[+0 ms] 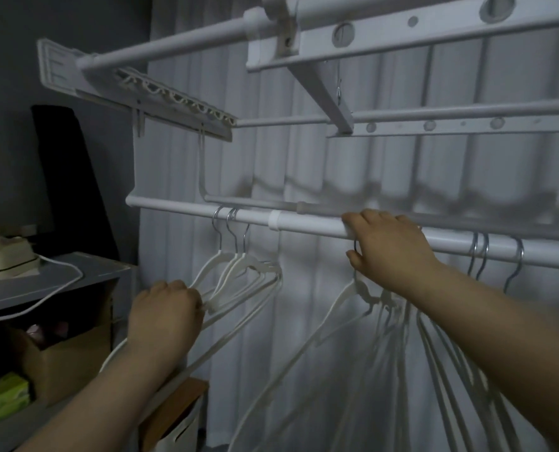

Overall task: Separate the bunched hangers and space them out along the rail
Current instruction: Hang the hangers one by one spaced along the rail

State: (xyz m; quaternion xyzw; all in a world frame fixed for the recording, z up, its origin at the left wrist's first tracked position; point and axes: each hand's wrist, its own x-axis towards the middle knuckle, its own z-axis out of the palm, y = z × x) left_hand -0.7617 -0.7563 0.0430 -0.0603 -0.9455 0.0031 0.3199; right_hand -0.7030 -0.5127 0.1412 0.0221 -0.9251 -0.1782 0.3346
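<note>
- The fingers [190, 296] of the left hand [165, 316] are curled shut around the shoulders of three white hangers [239, 272], whose hooks sit close together at the left of the rail [310, 225].
- The right hand [390, 247] lies over the rail's middle, fingers draped on top, thumb pinching one hanger hook [356, 247] beneath.
- Three more hooks [495, 256] hang bunched further right.

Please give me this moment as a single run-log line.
left hand: gripping left hanger cluster | right hand: on rail at a hanger hook | right hanger bunch: bunched
</note>
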